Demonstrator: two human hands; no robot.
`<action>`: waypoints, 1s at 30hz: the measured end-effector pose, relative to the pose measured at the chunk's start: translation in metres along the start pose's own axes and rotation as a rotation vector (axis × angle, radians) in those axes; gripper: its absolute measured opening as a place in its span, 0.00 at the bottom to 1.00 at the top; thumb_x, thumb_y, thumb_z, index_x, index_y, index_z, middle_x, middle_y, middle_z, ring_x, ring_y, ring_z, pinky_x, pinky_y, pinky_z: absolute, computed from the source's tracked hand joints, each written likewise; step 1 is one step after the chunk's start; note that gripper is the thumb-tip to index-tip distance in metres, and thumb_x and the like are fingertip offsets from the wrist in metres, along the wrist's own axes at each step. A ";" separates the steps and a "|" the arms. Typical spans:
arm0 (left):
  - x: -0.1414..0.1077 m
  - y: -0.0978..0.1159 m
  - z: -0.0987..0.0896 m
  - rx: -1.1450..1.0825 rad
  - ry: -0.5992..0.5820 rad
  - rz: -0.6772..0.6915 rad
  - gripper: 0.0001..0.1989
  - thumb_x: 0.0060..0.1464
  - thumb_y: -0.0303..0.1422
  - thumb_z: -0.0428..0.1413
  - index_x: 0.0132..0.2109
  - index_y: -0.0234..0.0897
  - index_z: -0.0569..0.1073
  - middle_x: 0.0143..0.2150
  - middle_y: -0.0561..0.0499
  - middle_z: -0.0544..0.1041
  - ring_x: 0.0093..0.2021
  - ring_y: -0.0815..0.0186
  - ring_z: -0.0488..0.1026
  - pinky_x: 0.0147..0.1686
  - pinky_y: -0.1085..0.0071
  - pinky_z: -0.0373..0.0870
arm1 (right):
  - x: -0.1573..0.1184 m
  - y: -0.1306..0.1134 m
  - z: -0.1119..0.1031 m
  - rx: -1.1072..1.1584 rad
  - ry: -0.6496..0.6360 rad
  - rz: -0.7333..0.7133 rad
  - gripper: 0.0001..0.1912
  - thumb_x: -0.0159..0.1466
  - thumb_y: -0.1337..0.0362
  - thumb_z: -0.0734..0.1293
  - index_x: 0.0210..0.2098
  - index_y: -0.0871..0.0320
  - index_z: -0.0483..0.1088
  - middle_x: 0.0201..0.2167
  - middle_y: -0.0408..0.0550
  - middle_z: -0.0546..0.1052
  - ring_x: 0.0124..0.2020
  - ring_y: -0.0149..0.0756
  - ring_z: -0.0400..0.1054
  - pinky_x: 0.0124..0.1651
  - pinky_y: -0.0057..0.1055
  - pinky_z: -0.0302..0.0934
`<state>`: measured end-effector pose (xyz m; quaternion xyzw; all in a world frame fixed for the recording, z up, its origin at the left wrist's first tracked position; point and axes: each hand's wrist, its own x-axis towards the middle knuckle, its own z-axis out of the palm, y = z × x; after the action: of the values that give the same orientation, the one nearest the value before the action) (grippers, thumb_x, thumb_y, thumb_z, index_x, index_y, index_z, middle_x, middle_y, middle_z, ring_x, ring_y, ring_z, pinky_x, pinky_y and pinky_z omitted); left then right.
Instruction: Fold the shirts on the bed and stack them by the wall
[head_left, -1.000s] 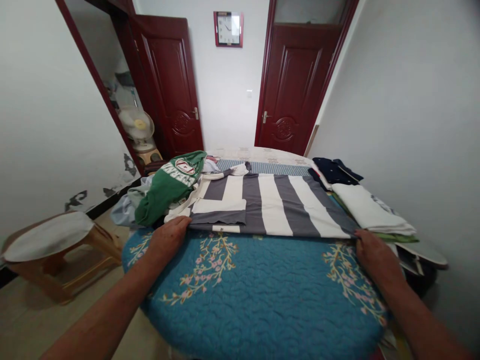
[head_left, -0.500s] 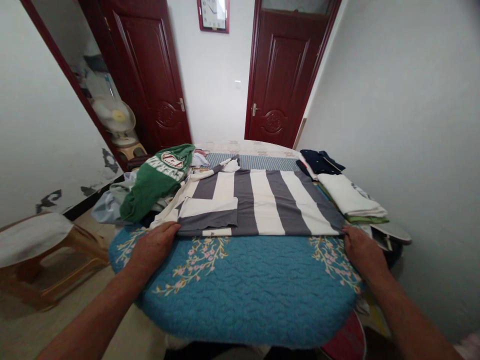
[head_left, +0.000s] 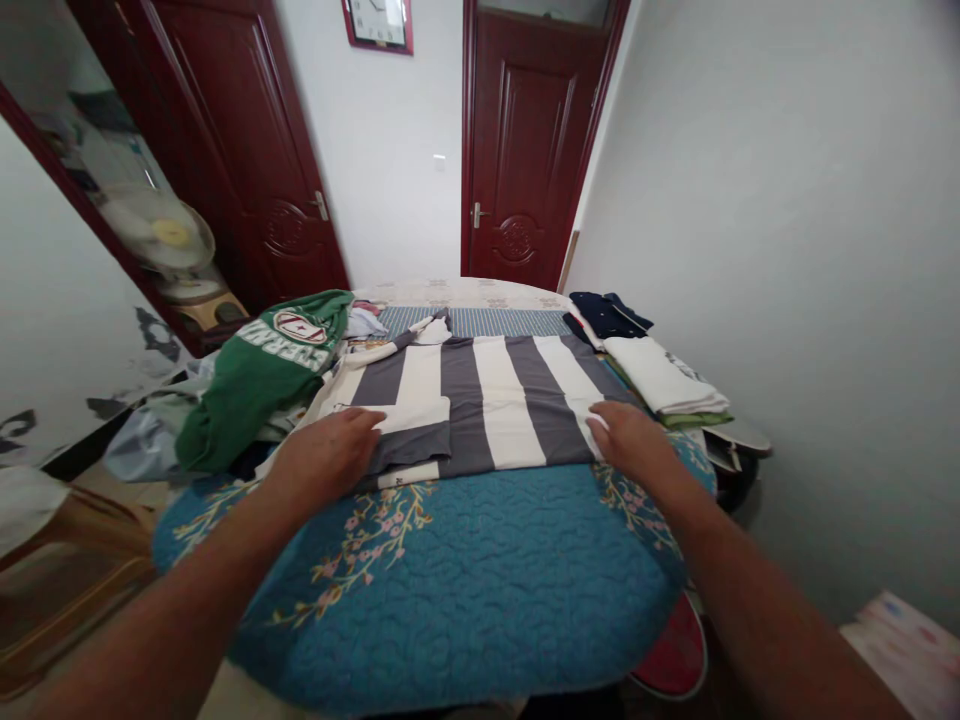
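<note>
A grey-and-white striped shirt (head_left: 504, 390) lies spread on the table, its sleeve folded over at the left near edge. My left hand (head_left: 341, 445) is over that folded sleeve, fingertips bent down toward the cloth; whether it grips any is unclear. On the shirt's right part rests my right hand (head_left: 630, 437), its fingertips touching the stripes, and I cannot make out a pinch. Under the shirt's near edge is a blue quilted cover (head_left: 465, 590) with embroidered flowers.
At the left is a heap of clothes with a green printed shirt (head_left: 259, 385) on top. Folded white (head_left: 664, 375) and navy (head_left: 611, 315) garments sit at the right. A wooden stool (head_left: 67, 550) stands left of the table.
My right hand has moved left and inward from the shirt's right near corner. My left hand has shifted onto the folded sleeve. The view has turned slightly right.
</note>
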<state>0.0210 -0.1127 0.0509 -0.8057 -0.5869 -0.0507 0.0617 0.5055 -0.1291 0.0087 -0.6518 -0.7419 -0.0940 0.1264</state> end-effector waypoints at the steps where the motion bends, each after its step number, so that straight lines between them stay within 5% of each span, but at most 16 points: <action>1: 0.016 0.010 0.006 -0.032 0.018 0.067 0.24 0.73 0.40 0.45 0.67 0.42 0.76 0.66 0.42 0.79 0.61 0.52 0.80 0.59 0.58 0.77 | 0.012 -0.017 0.006 0.055 0.011 -0.058 0.24 0.77 0.56 0.58 0.61 0.62 0.76 0.60 0.63 0.80 0.63 0.51 0.74 0.67 0.46 0.66; 3: 0.043 0.022 0.028 -0.059 0.029 0.150 0.26 0.74 0.42 0.47 0.70 0.39 0.73 0.70 0.38 0.75 0.69 0.52 0.73 0.68 0.56 0.70 | 0.031 -0.048 0.023 0.127 -0.016 -0.172 0.26 0.77 0.56 0.58 0.66 0.64 0.72 0.69 0.64 0.73 0.71 0.51 0.66 0.73 0.46 0.60; 6: 0.063 0.023 0.069 -0.059 -0.011 0.083 0.28 0.74 0.45 0.48 0.73 0.41 0.70 0.75 0.37 0.70 0.75 0.45 0.65 0.73 0.45 0.62 | 0.045 -0.073 0.052 0.138 -0.138 -0.209 0.30 0.77 0.54 0.59 0.72 0.65 0.66 0.76 0.65 0.63 0.77 0.54 0.56 0.77 0.52 0.53; 10: 0.063 0.010 0.101 -0.104 -0.009 0.003 0.31 0.74 0.50 0.46 0.76 0.47 0.67 0.79 0.40 0.64 0.79 0.42 0.58 0.74 0.38 0.55 | 0.049 -0.056 0.081 0.097 -0.212 -0.147 0.34 0.79 0.49 0.55 0.77 0.59 0.58 0.80 0.60 0.57 0.80 0.56 0.49 0.78 0.62 0.47; 21: 0.097 -0.014 0.097 -0.131 -0.140 -0.090 0.34 0.74 0.54 0.41 0.78 0.47 0.61 0.82 0.39 0.57 0.81 0.40 0.52 0.74 0.37 0.52 | 0.079 0.024 0.103 -0.023 -0.077 0.035 0.33 0.79 0.47 0.51 0.74 0.59 0.62 0.76 0.63 0.63 0.77 0.56 0.56 0.73 0.63 0.55; 25: 0.124 -0.023 0.097 -0.141 -0.185 -0.215 0.36 0.72 0.56 0.41 0.79 0.46 0.60 0.81 0.34 0.56 0.80 0.37 0.53 0.72 0.35 0.53 | 0.080 0.035 0.111 -0.051 -0.030 0.093 0.33 0.79 0.47 0.50 0.70 0.61 0.66 0.73 0.65 0.67 0.74 0.56 0.60 0.69 0.65 0.60; 30: 0.157 -0.049 0.101 -0.105 -0.087 -0.453 0.41 0.71 0.56 0.44 0.78 0.33 0.60 0.79 0.24 0.57 0.80 0.35 0.53 0.74 0.41 0.52 | 0.080 0.043 0.120 -0.058 0.025 0.059 0.32 0.79 0.46 0.51 0.68 0.59 0.68 0.71 0.64 0.70 0.72 0.57 0.63 0.67 0.63 0.64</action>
<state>0.0228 0.0660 -0.0230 -0.6568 -0.7515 -0.0590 -0.0183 0.5305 -0.0116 -0.0818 -0.6756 -0.7175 -0.1199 0.1195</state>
